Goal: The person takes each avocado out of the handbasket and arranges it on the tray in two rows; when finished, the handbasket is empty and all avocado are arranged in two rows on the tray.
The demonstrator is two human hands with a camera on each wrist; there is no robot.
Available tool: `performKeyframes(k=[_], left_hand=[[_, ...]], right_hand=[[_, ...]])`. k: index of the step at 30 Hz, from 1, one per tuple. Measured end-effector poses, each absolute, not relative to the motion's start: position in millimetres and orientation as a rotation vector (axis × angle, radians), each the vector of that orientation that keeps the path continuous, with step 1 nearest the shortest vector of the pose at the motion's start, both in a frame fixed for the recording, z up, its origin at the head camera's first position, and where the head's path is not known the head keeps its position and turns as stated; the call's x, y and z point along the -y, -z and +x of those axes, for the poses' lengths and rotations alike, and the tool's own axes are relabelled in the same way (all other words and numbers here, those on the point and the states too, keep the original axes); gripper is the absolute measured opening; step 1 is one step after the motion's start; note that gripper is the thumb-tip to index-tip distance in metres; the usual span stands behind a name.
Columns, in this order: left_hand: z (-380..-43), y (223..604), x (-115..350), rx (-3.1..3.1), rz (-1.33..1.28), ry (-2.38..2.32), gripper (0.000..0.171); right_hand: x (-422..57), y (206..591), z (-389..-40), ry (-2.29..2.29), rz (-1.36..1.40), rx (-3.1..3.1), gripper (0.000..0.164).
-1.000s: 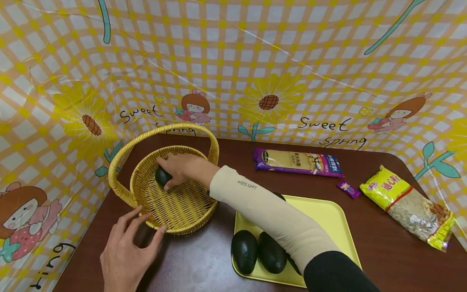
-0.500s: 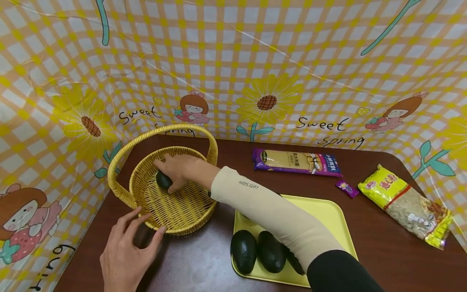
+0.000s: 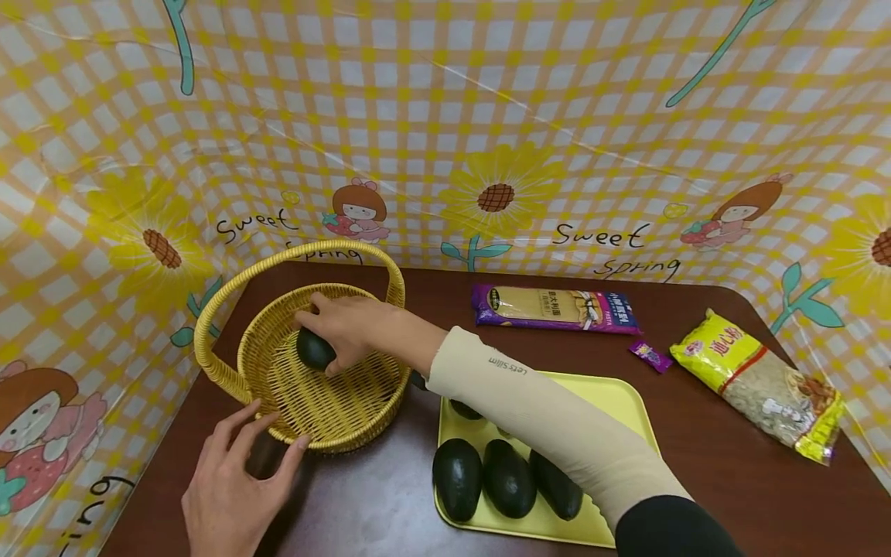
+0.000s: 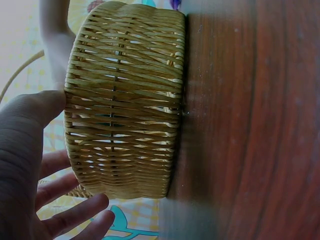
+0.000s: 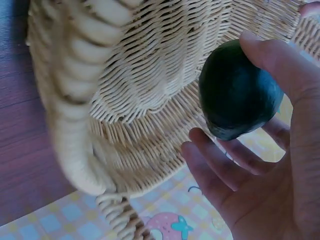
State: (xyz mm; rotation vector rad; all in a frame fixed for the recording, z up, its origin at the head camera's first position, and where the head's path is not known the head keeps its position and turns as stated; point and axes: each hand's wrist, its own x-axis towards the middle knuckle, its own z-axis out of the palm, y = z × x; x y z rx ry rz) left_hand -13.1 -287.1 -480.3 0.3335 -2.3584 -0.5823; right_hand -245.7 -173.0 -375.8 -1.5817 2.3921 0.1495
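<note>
A yellow wicker basket (image 3: 334, 422) with a tall hoop handle stands on the left of the table. Inside it, my right hand (image 3: 348, 329) holds a dark green avocado (image 3: 315, 352) over the woven bottom. The right wrist view has the thumb on top of the avocado (image 5: 240, 92) and the fingers spread below it. My left hand (image 3: 233, 480) is at the basket's near left side, its thumb tip at the rim and its fingers extended along the outer wall, as the left wrist view also shows. Several more avocados (image 3: 510, 478) lie on a yellow tray (image 3: 626, 410).
The right forearm, in a beige sleeve (image 3: 536, 410), crosses above the tray and hides part of it. Behind the tray lie a purple pasta pack (image 3: 557, 308) and a small purple sachet (image 3: 650, 356). A yellow noodle bag (image 3: 759, 387) is at the right. Checked cloth (image 3: 418, 116) hangs behind.
The right forearm has drawn back a little to the right, uncovering more avocados on the tray. The held avocado has shifted slightly within the basket. The left hand stays at the rim.
</note>
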Motion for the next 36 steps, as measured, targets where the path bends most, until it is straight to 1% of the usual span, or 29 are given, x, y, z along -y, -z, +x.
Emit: performKeyframes(k=[4, 11, 20, 26, 36], left_hand=[[-12.1, 481.2, 286.8, 2.355, 0.344, 0.582, 0.046], [-11.8, 482.5, 285.7, 2.355, 0.345, 0.581, 0.046], [-11.1, 481.4, 285.0, 2.363, 0.354, 0.580, 0.046], [-10.6, 481.3, 284.5, 2.362, 0.362, 0.579, 0.046], [-10.3, 481.4, 283.3, 2.353, 0.380, 0.633, 0.046]], right_hand=[[160.3, 370.6, -240.6, -0.119, -1.644, -2.399, 0.092], [141.8, 360.1, -232.9, -0.103, -1.703, -2.413, 0.090], [112.3, 358.9, -222.4, -0.053, -1.811, -2.438, 0.088], [93.7, 357.1, -218.4, 0.025, -1.861, -2.458, 0.084], [68.1, 348.6, -215.4, 0.080, -1.891, -2.494, 0.085]])
